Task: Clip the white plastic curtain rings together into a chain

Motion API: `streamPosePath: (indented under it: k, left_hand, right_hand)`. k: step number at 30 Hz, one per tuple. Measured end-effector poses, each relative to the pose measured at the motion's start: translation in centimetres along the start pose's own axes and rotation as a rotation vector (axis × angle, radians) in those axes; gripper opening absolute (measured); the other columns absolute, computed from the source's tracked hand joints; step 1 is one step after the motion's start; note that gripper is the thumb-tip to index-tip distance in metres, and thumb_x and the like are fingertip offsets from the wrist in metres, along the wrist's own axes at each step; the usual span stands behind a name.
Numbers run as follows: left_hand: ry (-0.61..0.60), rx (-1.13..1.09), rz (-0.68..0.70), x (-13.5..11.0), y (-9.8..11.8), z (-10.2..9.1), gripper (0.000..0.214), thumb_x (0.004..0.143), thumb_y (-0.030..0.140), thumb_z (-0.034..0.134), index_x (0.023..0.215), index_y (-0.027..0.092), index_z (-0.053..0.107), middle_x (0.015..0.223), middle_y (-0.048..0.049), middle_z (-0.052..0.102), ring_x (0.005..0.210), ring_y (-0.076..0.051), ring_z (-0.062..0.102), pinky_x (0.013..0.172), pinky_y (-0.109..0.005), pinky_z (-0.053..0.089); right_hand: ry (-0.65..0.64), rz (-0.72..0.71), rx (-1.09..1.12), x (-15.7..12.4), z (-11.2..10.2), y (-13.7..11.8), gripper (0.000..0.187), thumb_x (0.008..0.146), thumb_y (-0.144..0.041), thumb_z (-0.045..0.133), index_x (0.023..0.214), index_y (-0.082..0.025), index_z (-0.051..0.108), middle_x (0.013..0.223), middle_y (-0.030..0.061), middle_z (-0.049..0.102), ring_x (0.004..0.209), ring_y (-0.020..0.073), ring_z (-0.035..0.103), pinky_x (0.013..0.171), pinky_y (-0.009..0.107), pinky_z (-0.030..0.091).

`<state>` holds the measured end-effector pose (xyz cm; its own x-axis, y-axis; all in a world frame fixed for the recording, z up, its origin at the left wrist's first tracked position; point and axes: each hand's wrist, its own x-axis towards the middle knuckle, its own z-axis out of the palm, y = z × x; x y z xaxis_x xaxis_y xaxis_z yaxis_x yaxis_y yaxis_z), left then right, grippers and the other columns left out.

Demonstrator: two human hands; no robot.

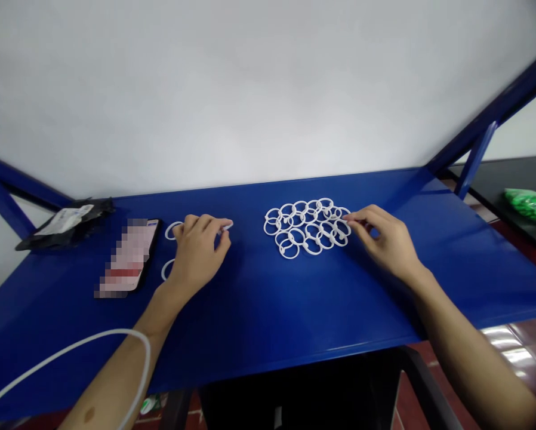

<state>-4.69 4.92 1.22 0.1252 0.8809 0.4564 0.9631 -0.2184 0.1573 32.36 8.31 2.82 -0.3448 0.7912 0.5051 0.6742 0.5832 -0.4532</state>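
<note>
Between thumb and index finger, my left hand point(199, 248) pinches a small white ring point(227, 226), held just over the blue table. Two more white rings point(166, 232) lie to the left of that hand, partly hidden behind it. A flat cluster of several white rings point(290, 239), overlapping and apparently joined by small knobs, rests on the tabletop between my hands. My right hand point(387, 239) is at the cluster's right edge, its thumb and index fingertips closed on a white ring point(345, 211) there.
A phone point(131, 263) with a lit screen lies left of my left hand on the blue table point(259, 316). Behind it sits a black plastic package point(71, 221). A white cord point(71, 346) crosses over my left forearm. A green bag point(532, 206) is at far right.
</note>
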Motion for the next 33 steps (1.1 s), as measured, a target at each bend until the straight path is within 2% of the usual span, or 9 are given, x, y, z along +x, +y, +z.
streamPosePath:
  k: [4,7,10,12,15,19,22,25,33]
  left_hand:
    - [-0.046,-0.319,0.09,-0.8,3.1,-1.0,0.022,0.098,0.021,0.05,0.104,0.025,0.071,0.096,-0.0039,0.069,0.095,-0.024,0.059,0.087,-0.043,0.043]
    - [-0.23,-0.606,0.135,-1.4,4.8,-1.7,0.023,0.101,0.021,0.049,0.11,0.026,0.07,0.1,-0.0017,0.07,0.094,-0.018,0.063,0.087,-0.037,0.05]
    - [-0.344,-0.83,0.135,-1.9,5.6,-2.0,0.023,0.101,0.021,0.05,0.111,0.026,0.07,0.098,-0.0012,0.07,0.09,-0.014,0.067,0.08,-0.03,0.056]
    - [-0.319,-0.913,0.081,-2.1,6.0,-2.0,0.019,0.101,0.022,0.052,0.109,0.026,0.068,0.095,-0.001,0.071,0.085,-0.014,0.068,0.075,-0.027,0.057]
    - [-0.242,-0.996,-0.021,-2.5,6.4,-1.8,0.015,0.098,0.023,0.059,0.111,0.024,0.064,0.091,-0.0009,0.071,0.08,-0.013,0.07,0.071,-0.025,0.058]
    - [-0.179,-1.016,-0.093,-2.9,6.6,-1.3,0.018,0.095,0.024,0.064,0.113,0.023,0.064,0.1,-0.0024,0.073,0.084,-0.013,0.071,0.075,-0.025,0.06]
    - [-0.192,-0.956,-0.103,-2.9,6.5,-1.0,0.013,0.095,0.025,0.064,0.107,0.024,0.067,0.099,-0.0012,0.074,0.085,-0.013,0.072,0.072,-0.024,0.059]
    - [-0.179,-0.858,-0.022,-2.9,6.4,-0.8,0.006,0.094,0.023,0.066,0.096,0.024,0.072,0.091,0.0008,0.075,0.08,-0.013,0.071,0.07,-0.024,0.057]
    - [0.151,-0.689,0.313,-3.9,7.7,-0.1,0.016,0.092,0.002,0.062,0.093,0.016,0.069,0.074,-0.0004,0.07,0.075,-0.014,0.061,0.069,-0.028,0.054]
  right_hand:
    - [-0.108,-0.165,0.11,0.4,2.0,-4.4,0.015,0.101,-0.024,0.055,0.108,-0.02,0.067,0.101,0.0078,0.07,0.093,0.0193,0.067,0.081,0.035,0.057]
    - [-0.288,-0.24,0.154,0.5,4.1,-7.6,0.026,0.101,-0.03,0.056,0.124,-0.019,0.061,0.119,0.0115,0.067,0.108,0.0233,0.066,0.088,0.04,0.058]
    - [-0.398,-0.169,0.294,0.4,5.8,-9.5,0.022,0.102,-0.032,0.054,0.118,-0.018,0.06,0.11,0.0089,0.069,0.092,0.0182,0.068,0.076,0.033,0.058]
    - [-0.392,-0.061,0.4,0.1,6.5,-9.9,0.017,0.101,-0.034,0.056,0.105,-0.018,0.062,0.093,0.0039,0.07,0.075,0.0134,0.064,0.065,0.026,0.053]
    - [-0.356,0.05,0.538,-0.3,6.9,-9.6,0.016,0.099,-0.033,0.061,0.095,-0.019,0.066,0.082,0.0004,0.068,0.067,0.0107,0.061,0.06,0.023,0.048]
    - [-0.285,0.096,0.655,-0.7,6.9,-9.2,0.013,0.098,-0.032,0.063,0.098,-0.02,0.068,0.079,-0.0007,0.069,0.065,0.0098,0.062,0.06,0.023,0.05]
    - [-0.259,0.089,0.653,-0.8,6.9,-9.2,0.014,0.098,-0.033,0.063,0.097,-0.02,0.068,0.079,-0.0004,0.069,0.064,0.01,0.062,0.059,0.023,0.051]
    - [-0.277,0.045,0.636,-0.9,7.0,-9.2,0.015,0.098,-0.032,0.063,0.094,-0.019,0.069,0.08,0.0002,0.069,0.067,0.0106,0.063,0.062,0.024,0.05]
    - [-0.325,-0.124,0.596,-1.7,6.7,-8.9,0.014,0.101,-0.023,0.057,0.096,-0.016,0.068,0.083,0.003,0.067,0.074,0.0124,0.062,0.067,0.025,0.052]
